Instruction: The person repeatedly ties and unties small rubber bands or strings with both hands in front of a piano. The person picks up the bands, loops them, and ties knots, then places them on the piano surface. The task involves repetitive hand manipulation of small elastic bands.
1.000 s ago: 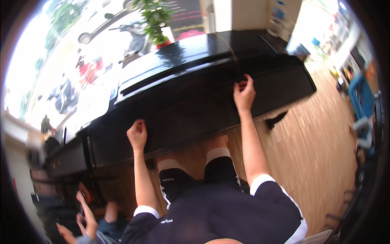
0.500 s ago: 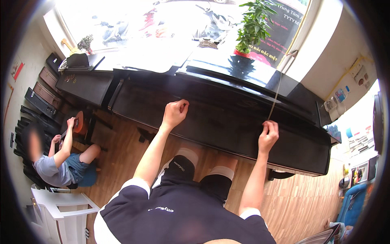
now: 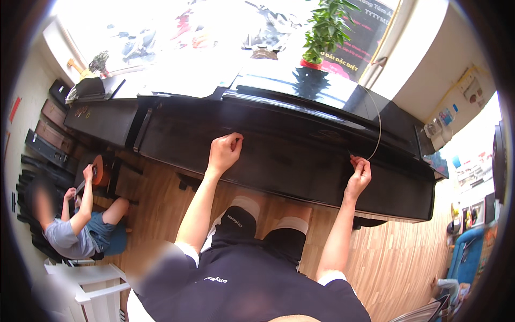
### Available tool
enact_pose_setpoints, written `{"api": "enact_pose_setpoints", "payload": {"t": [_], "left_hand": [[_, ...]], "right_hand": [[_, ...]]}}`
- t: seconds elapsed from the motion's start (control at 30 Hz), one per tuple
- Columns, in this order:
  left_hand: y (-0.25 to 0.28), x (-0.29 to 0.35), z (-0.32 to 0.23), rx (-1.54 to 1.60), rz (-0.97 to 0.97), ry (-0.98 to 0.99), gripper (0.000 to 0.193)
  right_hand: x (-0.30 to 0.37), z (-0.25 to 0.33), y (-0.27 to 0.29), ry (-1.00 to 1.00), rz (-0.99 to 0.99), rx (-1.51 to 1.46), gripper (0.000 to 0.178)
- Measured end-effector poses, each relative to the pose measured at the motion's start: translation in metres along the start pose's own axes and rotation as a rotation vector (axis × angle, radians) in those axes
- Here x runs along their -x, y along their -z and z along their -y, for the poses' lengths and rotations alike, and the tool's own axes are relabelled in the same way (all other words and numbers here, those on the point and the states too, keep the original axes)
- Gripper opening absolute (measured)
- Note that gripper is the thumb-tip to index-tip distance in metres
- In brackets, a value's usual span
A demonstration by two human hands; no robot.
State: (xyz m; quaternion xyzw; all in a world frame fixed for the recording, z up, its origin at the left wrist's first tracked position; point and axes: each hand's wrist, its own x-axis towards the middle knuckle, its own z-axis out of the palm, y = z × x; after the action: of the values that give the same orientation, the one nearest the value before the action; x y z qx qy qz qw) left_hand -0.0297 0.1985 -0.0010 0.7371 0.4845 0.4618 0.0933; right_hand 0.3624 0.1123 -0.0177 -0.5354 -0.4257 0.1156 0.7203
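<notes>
My left hand [image 3: 224, 152] is raised over the dark front of a black upright piano [image 3: 289, 145], its thumb and fingers pinched. Whatever lies in that pinch, if anything, is too small to make out. Farther right, my right hand [image 3: 358, 178] is closed in a pinch on a thin pale string [image 3: 380, 122]. From these fingers the string bows outward to the right and up across the piano's glossy top edge. A tiny dark tip shows beside the right fingertips; I cannot tell what it belongs to.
On the piano top stands a leafy plant [image 3: 326, 35] in a red pot. At left, a seated person [image 3: 75, 225] holds an orange-brown guitar [image 3: 101, 170]. A white chair-like frame [image 3: 99, 284] is lower left; plastic bottles [image 3: 439, 129] stand at the right end.
The string has gone from nearly straight to a wide bow to the right. My right hand has turned slightly, and the view has shifted a little. My left hand keeps its pinch.
</notes>
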Motion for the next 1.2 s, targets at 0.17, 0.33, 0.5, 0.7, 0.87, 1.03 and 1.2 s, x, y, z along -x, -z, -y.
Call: {"api": "enact_pose_setpoints", "payload": {"t": [0.17,0.33,0.5,0.7,0.87,1.03,1.2], "left_hand": [[-0.007,-0.002,-0.003,-0.067,-0.006,0.007,0.007],[-0.053,-0.007,-0.065,0.167,0.151,-0.012,0.013],[-0.124,-0.008,-0.151,0.316,0.301,-0.287,0.033],[-0.156,0.000,-0.161,0.285,0.343,-0.585,0.021],[-0.154,-0.001,-0.158,0.296,0.383,-0.542,0.011],[-0.152,0.004,-0.156,0.348,0.332,-0.508,0.017],[-0.157,0.008,-0.153,0.358,0.299,-0.446,0.019]], "right_hand": [[-0.001,0.003,0.001,-0.112,-0.088,-0.140,0.022],[-0.003,0.002,0.004,-0.194,-0.151,-0.210,0.021],[0.000,0.001,0.010,-0.162,-0.095,-0.163,0.023],[0.002,0.000,0.011,-0.166,0.068,-0.189,0.021],[0.003,0.003,0.008,-0.080,0.116,-0.159,0.022],[0.061,0.040,0.012,-0.092,0.214,-0.328,0.023],[0.146,0.079,0.029,-0.172,0.285,-0.241,0.024]]}}
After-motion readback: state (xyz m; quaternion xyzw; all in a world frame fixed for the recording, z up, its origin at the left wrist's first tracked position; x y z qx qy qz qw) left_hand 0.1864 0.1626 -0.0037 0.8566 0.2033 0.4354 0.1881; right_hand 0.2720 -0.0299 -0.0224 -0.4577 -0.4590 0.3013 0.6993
